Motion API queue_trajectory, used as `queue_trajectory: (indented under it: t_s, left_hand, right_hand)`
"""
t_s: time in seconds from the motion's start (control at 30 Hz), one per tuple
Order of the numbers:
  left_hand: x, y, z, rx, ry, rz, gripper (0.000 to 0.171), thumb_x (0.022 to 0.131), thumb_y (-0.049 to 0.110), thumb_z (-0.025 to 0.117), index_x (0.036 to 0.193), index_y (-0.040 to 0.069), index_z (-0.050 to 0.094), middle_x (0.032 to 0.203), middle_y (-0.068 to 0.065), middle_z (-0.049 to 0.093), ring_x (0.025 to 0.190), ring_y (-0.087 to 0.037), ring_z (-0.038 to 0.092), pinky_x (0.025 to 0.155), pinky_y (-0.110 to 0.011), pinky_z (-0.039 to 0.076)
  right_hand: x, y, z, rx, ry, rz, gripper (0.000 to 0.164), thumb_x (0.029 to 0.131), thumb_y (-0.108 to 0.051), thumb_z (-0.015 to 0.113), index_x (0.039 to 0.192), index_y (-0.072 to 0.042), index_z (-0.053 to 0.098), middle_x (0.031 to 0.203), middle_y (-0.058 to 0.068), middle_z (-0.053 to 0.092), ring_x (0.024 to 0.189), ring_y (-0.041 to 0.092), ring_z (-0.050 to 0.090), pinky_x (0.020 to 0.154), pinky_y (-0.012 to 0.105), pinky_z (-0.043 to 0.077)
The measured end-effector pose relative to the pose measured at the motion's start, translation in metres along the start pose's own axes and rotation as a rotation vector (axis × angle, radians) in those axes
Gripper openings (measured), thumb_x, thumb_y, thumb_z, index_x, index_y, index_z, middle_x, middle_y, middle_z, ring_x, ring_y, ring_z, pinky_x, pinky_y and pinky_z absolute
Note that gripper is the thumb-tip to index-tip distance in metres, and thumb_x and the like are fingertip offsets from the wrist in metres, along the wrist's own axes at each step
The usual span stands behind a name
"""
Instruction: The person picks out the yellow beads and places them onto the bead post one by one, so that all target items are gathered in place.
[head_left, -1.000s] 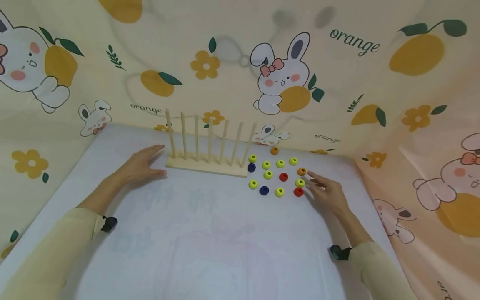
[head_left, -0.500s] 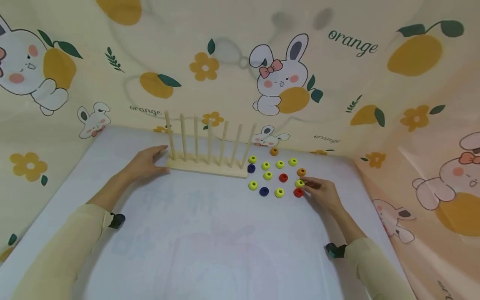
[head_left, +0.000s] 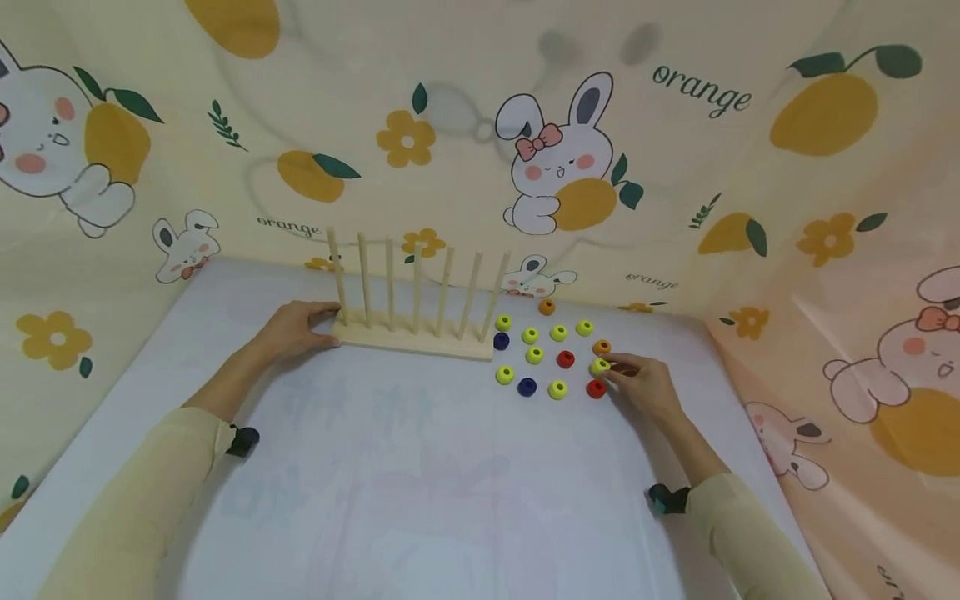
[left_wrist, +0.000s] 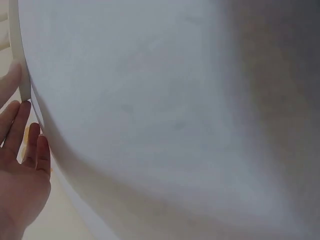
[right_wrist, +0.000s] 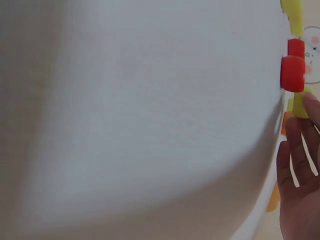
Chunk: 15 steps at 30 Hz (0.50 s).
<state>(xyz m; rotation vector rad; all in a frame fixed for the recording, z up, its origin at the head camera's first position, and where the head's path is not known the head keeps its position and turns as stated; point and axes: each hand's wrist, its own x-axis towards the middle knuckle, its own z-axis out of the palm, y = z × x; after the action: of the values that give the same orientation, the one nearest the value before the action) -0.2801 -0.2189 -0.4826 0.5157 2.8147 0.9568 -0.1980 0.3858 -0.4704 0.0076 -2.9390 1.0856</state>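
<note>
A pale wooden peg rack (head_left: 411, 340) with several upright bare pegs stands at the back of the white table. My left hand (head_left: 291, 332) grips the left end of its base, thumb in front and fingers behind. In the left wrist view that hand (left_wrist: 22, 170) shows at the left edge, fingertips right at the base's end. My right hand (head_left: 647, 385) pinches a yellow-green bead (head_left: 599, 367) between thumb and fingertips, at the right side of the bead group. The right wrist view shows the same bead (right_wrist: 300, 106) between them, beside a red bead (right_wrist: 293, 74).
Several more yellow-green beads (head_left: 557, 389) lie loose to the rack's right, with red beads (head_left: 565, 359), dark blue beads (head_left: 527, 387) and orange beads (head_left: 602, 347) among them. A printed cloth backdrop (head_left: 465, 50) rises behind the white table (head_left: 420, 467).
My left hand has moved right and taken hold of the rack's end. My right hand has moved left to the yellow-green bead and now pinches it. The head view has tilted up slightly.
</note>
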Motion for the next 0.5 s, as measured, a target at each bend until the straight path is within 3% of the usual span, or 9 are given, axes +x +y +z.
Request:
queue_trajectory:
  t_s: [0.17, 0.33, 0.5]
  left_hand:
    - [0.002, 0.006, 0.000, -0.009, -0.003, -0.009, 0.073, 0.082, 0.023, 0.083, 0.141, -0.005, 0.050, 0.143, -0.026, 0.050, 0.134, -0.047, 0.041, 0.113, -0.058, 0.032]
    - [0.004, 0.009, 0.002, -0.055, 0.007, -0.023, 0.070, 0.080, 0.019, 0.084, 0.137, -0.008, 0.052, 0.137, -0.028, 0.054, 0.126, -0.044, 0.050, 0.107, -0.055, 0.041]
    - [0.005, 0.008, 0.003, -0.093, 0.002, -0.038, 0.070, 0.080, 0.016, 0.084, 0.137, -0.008, 0.052, 0.137, -0.028, 0.055, 0.128, -0.042, 0.050, 0.107, -0.053, 0.042]
  right_hand:
    - [0.003, -0.009, -0.006, 0.024, 0.030, -0.017, 0.034, 0.090, -0.017, 0.075, 0.123, -0.012, 0.071, 0.114, 0.011, 0.072, 0.098, 0.026, 0.067, 0.076, 0.014, 0.052]
    - [0.010, -0.017, -0.007, 0.037, 0.069, -0.108, 0.032, 0.089, -0.010, 0.075, 0.120, -0.011, 0.073, 0.116, 0.011, 0.072, 0.098, 0.026, 0.071, 0.077, 0.010, 0.052]
    - [0.016, -0.028, -0.009, 0.084, 0.095, -0.178, 0.031, 0.086, -0.004, 0.076, 0.117, -0.008, 0.074, 0.114, 0.011, 0.072, 0.093, 0.020, 0.072, 0.075, 0.010, 0.054]
